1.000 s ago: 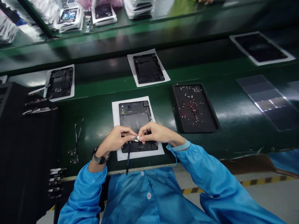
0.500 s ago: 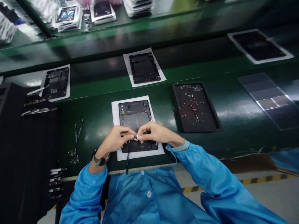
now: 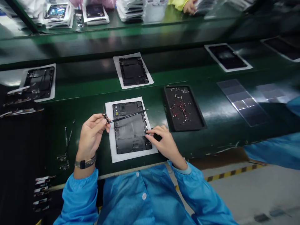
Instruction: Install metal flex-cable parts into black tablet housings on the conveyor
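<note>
My left hand [image 3: 90, 132] pinches a small circuit board [image 3: 106, 118] between thumb and fingers, raised at the left edge of a tablet housing. From the board a black ribbon cable [image 3: 127, 116] stretches right across the housing's upper part. The black tablet housing [image 3: 131, 131] lies open-side up on a white sheet [image 3: 111, 147] in front of me. My right hand [image 3: 164, 142] is at the housing's right edge, thumb and forefinger closed together; whatever may be between them is too small to make out.
Right of the housing stands a black tray [image 3: 199, 123] with red-wired small parts. Two boards with cables [image 3: 65, 150] lie at left. Further back are another housing [image 3: 133, 71] and a dark panel [image 3: 226, 57]. A clear film strip [image 3: 243, 101] and a co-worker's blue sleeve [image 3: 276, 150] are at right.
My hands have moved apart from the housing's middle. The left has carried the board up and left, its cable swinging to point right; the right has gone to the housing's right edge.
</note>
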`<state>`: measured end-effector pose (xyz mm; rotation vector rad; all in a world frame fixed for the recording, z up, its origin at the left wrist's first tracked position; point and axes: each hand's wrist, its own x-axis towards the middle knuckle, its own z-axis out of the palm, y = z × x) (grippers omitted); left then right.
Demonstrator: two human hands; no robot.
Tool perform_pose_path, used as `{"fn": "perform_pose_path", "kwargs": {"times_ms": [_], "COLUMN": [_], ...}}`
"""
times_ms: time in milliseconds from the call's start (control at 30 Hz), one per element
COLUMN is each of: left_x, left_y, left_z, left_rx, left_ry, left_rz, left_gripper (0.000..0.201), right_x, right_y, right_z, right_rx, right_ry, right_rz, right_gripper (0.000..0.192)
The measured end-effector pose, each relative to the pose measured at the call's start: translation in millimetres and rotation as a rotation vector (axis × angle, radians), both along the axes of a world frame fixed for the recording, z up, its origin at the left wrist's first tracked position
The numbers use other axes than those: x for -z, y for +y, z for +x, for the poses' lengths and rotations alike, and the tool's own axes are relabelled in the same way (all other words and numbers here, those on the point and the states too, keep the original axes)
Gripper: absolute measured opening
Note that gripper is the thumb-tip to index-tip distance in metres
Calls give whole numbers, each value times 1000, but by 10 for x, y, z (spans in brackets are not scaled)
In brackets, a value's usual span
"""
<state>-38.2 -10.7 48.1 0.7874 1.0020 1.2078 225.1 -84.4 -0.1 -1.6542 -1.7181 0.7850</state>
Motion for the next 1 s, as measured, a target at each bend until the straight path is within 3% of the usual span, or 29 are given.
{"fn": "perform_pose_path", "kwargs": {"times_ms": [167, 367, 567, 833, 1000], "left_x": [99, 184, 214, 302, 305], "left_y": [-42, -110, -165, -237, -230], "left_z": [210, 364, 438, 547, 545], "left_rx": [124, 247, 441, 579, 575], "left_ry": [11, 14, 194, 206, 213], "left_rz": [-63, -114, -183, -259, -280], "left_gripper": [36, 50, 21, 25, 24], "right_x": [-19, -99, -106, -102, -75], "right_y": [50, 57, 83, 80, 60], "right_z": [-196, -207, -100, -129, -140], "right_rx": [24, -126, -208, -227, -206], "right_ry": [38, 203, 287, 250, 207], "right_rz": [17, -76, -231, -239, -217], "right_gripper": [13, 13, 16, 18, 14]}}
